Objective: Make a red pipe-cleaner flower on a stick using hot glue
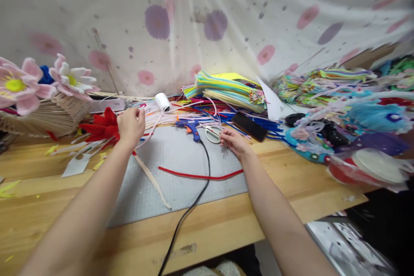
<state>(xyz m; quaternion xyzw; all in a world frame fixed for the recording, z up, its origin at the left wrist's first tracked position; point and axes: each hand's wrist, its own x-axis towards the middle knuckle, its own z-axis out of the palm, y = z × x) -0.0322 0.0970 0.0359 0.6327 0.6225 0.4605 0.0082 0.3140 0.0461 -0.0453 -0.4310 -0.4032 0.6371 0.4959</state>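
My left hand [131,127] is raised beside a red fuzzy flower [104,126], its fingers curled closed. What they hold, if anything, is hidden. My right hand [235,143] pinches a few thin wires, which stick out above and below the fingertips. Close to those fingertips lie scissors with pale handles [212,139]. Between my hands a blue glue gun [190,127] rests on the grey cutting mat [145,202], its black cord running toward me. A red pipe cleaner [194,176] lies across the mat under my right wrist, and a cream strip [152,177] lies slantwise at left.
Behind the mat are a white spool [162,102], bundles of coloured pipe cleaners [226,90] and a black phone [249,126]. Pink fuzzy flowers [26,84] stand at left. Blue craft pieces [305,144] and a plastic-wrapped roll [375,166] crowd the right side.
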